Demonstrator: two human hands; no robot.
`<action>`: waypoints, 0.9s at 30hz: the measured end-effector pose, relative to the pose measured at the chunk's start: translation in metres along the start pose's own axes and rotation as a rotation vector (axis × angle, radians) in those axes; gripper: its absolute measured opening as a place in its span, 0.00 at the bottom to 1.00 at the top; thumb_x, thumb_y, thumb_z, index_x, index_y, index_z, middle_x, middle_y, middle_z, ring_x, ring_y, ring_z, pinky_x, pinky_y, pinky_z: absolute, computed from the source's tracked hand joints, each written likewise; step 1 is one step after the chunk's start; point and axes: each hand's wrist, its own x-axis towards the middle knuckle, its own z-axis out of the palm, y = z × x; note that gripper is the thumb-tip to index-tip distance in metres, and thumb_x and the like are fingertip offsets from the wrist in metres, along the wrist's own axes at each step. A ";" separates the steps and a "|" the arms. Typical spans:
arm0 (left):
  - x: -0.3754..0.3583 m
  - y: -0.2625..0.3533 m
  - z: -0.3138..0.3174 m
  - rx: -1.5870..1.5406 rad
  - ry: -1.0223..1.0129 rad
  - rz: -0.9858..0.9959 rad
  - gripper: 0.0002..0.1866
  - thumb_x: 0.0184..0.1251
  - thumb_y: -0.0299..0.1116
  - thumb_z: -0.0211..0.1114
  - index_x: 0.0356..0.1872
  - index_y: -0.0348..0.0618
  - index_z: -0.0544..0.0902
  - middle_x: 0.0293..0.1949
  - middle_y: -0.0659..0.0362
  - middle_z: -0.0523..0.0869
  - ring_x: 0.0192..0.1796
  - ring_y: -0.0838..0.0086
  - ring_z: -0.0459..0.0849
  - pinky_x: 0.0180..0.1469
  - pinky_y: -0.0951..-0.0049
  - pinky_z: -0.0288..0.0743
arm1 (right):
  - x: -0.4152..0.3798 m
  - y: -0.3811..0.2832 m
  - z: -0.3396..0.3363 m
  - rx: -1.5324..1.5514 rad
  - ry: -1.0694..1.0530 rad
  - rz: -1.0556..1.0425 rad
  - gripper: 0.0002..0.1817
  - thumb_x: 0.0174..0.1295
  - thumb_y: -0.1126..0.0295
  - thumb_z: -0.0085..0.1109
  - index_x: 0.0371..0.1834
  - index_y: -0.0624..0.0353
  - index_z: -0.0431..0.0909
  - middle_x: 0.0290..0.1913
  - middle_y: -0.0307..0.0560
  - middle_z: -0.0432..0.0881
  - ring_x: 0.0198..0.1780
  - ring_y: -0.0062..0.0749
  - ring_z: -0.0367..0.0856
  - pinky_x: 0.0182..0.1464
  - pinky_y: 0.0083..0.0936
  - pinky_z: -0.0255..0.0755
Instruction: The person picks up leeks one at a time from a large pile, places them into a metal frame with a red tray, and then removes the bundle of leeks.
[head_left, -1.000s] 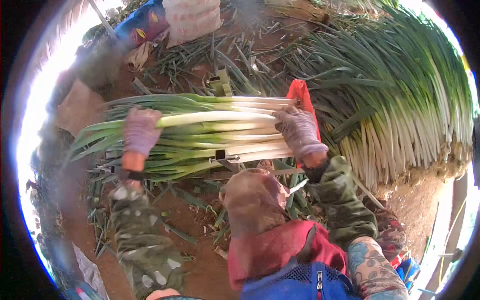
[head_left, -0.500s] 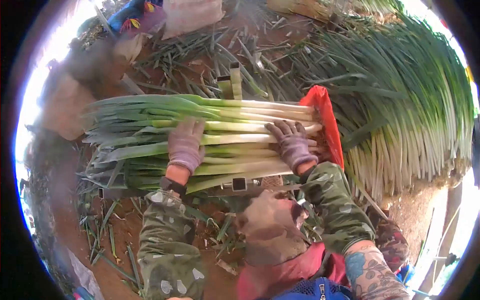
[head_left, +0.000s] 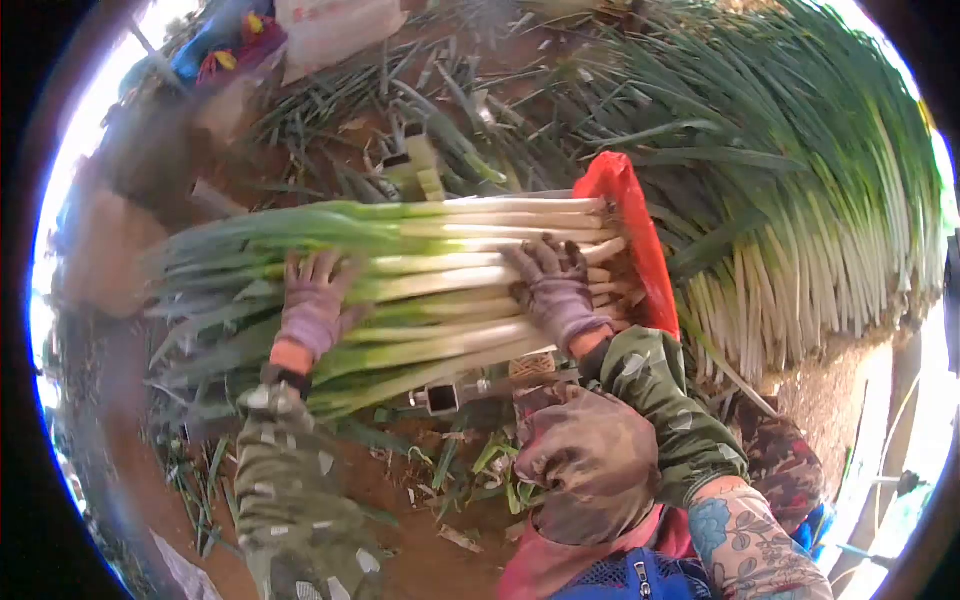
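Green-white leeks [head_left: 430, 287] lie between metal posts [head_left: 441, 399], roots [head_left: 625, 275] at red plastic [head_left: 650, 245]. Our left hand [head_left: 315, 303], open, on leaves [head_left: 225, 255]; right hand [head_left: 556, 290], fingers spread, on stalks. We'd best press evenly, keep roots level.

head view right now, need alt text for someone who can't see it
A person's gloved left hand and right hand rest on a row of long green-and-white stalks, white ends toward a red sheet. A larger pile of similar stalks lies on the picture's right.
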 end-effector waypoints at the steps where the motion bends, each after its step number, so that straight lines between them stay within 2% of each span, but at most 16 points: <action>1: -0.005 0.003 -0.002 0.001 0.014 0.020 0.37 0.54 0.61 0.58 0.65 0.59 0.67 0.60 0.52 0.68 0.62 0.55 0.65 0.69 0.42 0.42 | -0.004 0.002 0.000 0.007 0.001 -0.028 0.27 0.63 0.53 0.46 0.67 0.37 0.61 0.68 0.40 0.63 0.72 0.40 0.52 0.71 0.46 0.35; 5: -0.004 0.008 -0.001 0.037 -0.033 -0.035 0.34 0.62 0.59 0.51 0.67 0.55 0.65 0.61 0.49 0.67 0.63 0.51 0.63 0.69 0.43 0.41 | 0.000 0.010 0.001 0.131 0.078 -0.145 0.30 0.59 0.55 0.50 0.67 0.36 0.61 0.66 0.42 0.64 0.71 0.42 0.53 0.71 0.45 0.39; 6: -0.002 0.008 -0.005 -0.029 -0.041 -0.058 0.33 0.61 0.55 0.54 0.66 0.55 0.67 0.63 0.50 0.66 0.64 0.52 0.63 0.69 0.43 0.41 | 0.006 0.011 0.028 0.174 0.220 -0.140 0.26 0.59 0.58 0.49 0.64 0.39 0.66 0.63 0.45 0.67 0.70 0.43 0.56 0.70 0.43 0.46; 9: -0.004 -0.001 0.009 0.049 -0.047 0.033 0.33 0.64 0.54 0.51 0.68 0.55 0.63 0.66 0.49 0.62 0.68 0.53 0.58 0.69 0.43 0.40 | 0.041 0.011 0.030 0.166 -0.147 -0.006 0.20 0.62 0.60 0.39 0.57 0.41 0.70 0.61 0.46 0.68 0.65 0.45 0.62 0.67 0.43 0.55; 10: -0.004 -0.008 0.021 0.044 -0.116 -0.035 0.33 0.64 0.53 0.52 0.69 0.56 0.61 0.66 0.50 0.61 0.68 0.55 0.58 0.69 0.42 0.41 | 0.014 0.011 0.027 0.121 0.132 -0.097 0.22 0.60 0.58 0.42 0.59 0.40 0.69 0.64 0.45 0.66 0.67 0.48 0.60 0.68 0.49 0.52; 11: -0.002 -0.006 0.024 0.110 -0.161 -0.060 0.33 0.63 0.52 0.54 0.69 0.58 0.61 0.67 0.50 0.60 0.68 0.55 0.58 0.68 0.41 0.42 | 0.014 0.009 0.041 0.092 0.204 -0.078 0.29 0.54 0.51 0.50 0.63 0.39 0.67 0.65 0.47 0.66 0.68 0.48 0.60 0.68 0.53 0.51; 13: 0.005 0.000 0.021 0.202 -0.258 -0.183 0.33 0.62 0.49 0.57 0.69 0.60 0.60 0.67 0.51 0.59 0.69 0.55 0.58 0.68 0.39 0.44 | 0.000 0.007 0.007 0.324 0.062 -0.082 0.32 0.55 0.50 0.53 0.66 0.41 0.63 0.66 0.48 0.64 0.67 0.48 0.60 0.68 0.51 0.51; 15: 0.015 0.010 -0.005 0.250 -0.292 -0.236 0.34 0.61 0.47 0.58 0.69 0.61 0.60 0.67 0.51 0.59 0.69 0.55 0.57 0.67 0.39 0.44 | -0.043 0.005 -0.039 0.799 -0.028 -0.015 0.31 0.57 0.53 0.54 0.66 0.42 0.63 0.66 0.50 0.63 0.68 0.50 0.59 0.68 0.48 0.51; 17: 0.022 0.033 -0.029 0.166 -0.426 -0.298 0.33 0.60 0.42 0.60 0.69 0.61 0.61 0.69 0.51 0.57 0.70 0.56 0.57 0.67 0.37 0.45 | -0.109 0.032 -0.078 0.736 0.110 -0.220 0.28 0.57 0.56 0.53 0.64 0.44 0.67 0.63 0.51 0.66 0.62 0.49 0.68 0.62 0.43 0.62; 19: 0.040 0.087 -0.084 0.245 -0.449 -0.304 0.33 0.60 0.41 0.60 0.68 0.57 0.61 0.69 0.50 0.57 0.70 0.57 0.58 0.67 0.41 0.47 | -0.168 0.073 -0.080 0.960 0.060 -0.142 0.24 0.56 0.58 0.55 0.58 0.45 0.72 0.54 0.49 0.74 0.55 0.45 0.74 0.55 0.39 0.69; 21: 0.061 0.110 -0.109 0.337 -0.475 -0.315 0.33 0.60 0.40 0.60 0.68 0.53 0.62 0.69 0.50 0.58 0.70 0.57 0.58 0.68 0.44 0.49 | -0.220 0.136 -0.083 0.837 -0.074 0.110 0.17 0.55 0.59 0.57 0.49 0.45 0.79 0.39 0.47 0.82 0.40 0.44 0.81 0.44 0.35 0.75; 22: 0.076 0.111 -0.105 0.008 -0.196 -0.157 0.32 0.60 0.40 0.60 0.67 0.49 0.63 0.69 0.49 0.59 0.69 0.58 0.60 0.68 0.49 0.51 | -0.242 0.180 -0.036 0.771 0.127 0.155 0.17 0.54 0.61 0.59 0.48 0.46 0.80 0.37 0.46 0.83 0.37 0.43 0.82 0.41 0.34 0.76; 23: 0.087 0.114 -0.107 -0.319 0.081 0.007 0.31 0.61 0.40 0.60 0.66 0.44 0.65 0.68 0.49 0.61 0.68 0.58 0.62 0.68 0.55 0.54 | -0.273 0.221 -0.035 0.913 0.121 0.350 0.17 0.52 0.65 0.60 0.47 0.45 0.81 0.36 0.45 0.84 0.37 0.41 0.82 0.39 0.34 0.77; 24: 0.093 0.150 -0.133 -0.499 0.110 0.115 0.30 0.62 0.39 0.60 0.65 0.41 0.65 0.67 0.49 0.63 0.66 0.59 0.64 0.67 0.58 0.56 | -0.284 0.246 -0.051 0.388 -0.005 0.539 0.16 0.51 0.66 0.59 0.46 0.48 0.82 0.37 0.45 0.84 0.38 0.39 0.83 0.39 0.34 0.78; 25: 0.095 0.212 -0.167 -0.673 0.136 0.222 0.29 0.63 0.38 0.59 0.63 0.37 0.66 0.66 0.49 0.65 0.65 0.59 0.67 0.67 0.62 0.58 | -0.298 0.296 -0.004 0.113 -0.157 0.692 0.15 0.52 0.66 0.56 0.44 0.52 0.83 0.38 0.47 0.84 0.41 0.39 0.83 0.40 0.38 0.78; 27: 0.088 0.303 -0.207 -0.728 0.111 0.357 0.25 0.64 0.35 0.59 0.61 0.37 0.68 0.63 0.50 0.68 0.62 0.62 0.69 0.65 0.61 0.61 | -0.334 0.327 -0.046 0.040 -0.390 0.944 0.18 0.52 0.62 0.59 0.47 0.52 0.79 0.41 0.50 0.84 0.44 0.44 0.83 0.46 0.38 0.76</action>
